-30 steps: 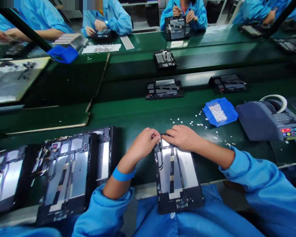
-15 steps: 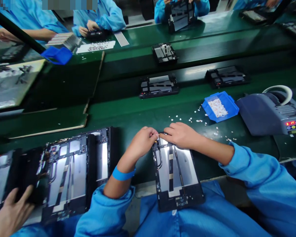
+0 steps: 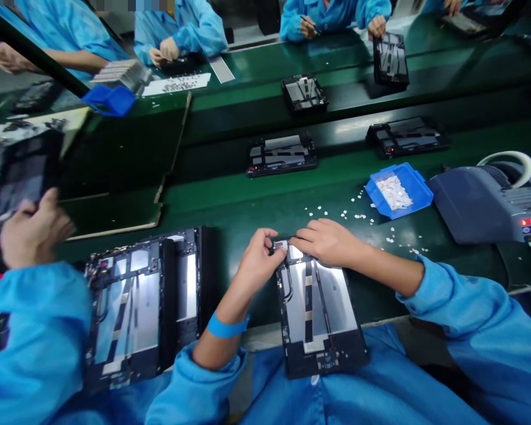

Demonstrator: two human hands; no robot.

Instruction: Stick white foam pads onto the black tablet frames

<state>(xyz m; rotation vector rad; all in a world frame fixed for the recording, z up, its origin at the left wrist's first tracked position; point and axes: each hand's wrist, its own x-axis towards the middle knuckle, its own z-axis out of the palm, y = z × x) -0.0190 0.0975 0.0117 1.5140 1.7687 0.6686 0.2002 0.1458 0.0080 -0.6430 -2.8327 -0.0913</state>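
An open black tablet frame (image 3: 318, 319) with silver plates inside lies lengthwise over the table's near edge and my lap. My left hand (image 3: 257, 262), with a blue wristband, pinches the frame's top left corner between thumb and fingers. My right hand (image 3: 326, 242) lies across the frame's top edge, fingertips meeting the left hand's at that corner. What sits between the fingertips is too small to tell.
Overlapping tablet frames (image 3: 146, 301) lie to the left. A co-worker's hand (image 3: 30, 233) at far left holds up a dark frame (image 3: 22, 171). A blue bin (image 3: 418, 192) of white bits and a grey tape dispenser (image 3: 482, 203) stand right. More frames (image 3: 281, 154) lie on the belt.
A co-worker's hand at the left picked up a frame and raised it; their blue sleeve now covers the lower left. My hands stayed at the frame's top corner.
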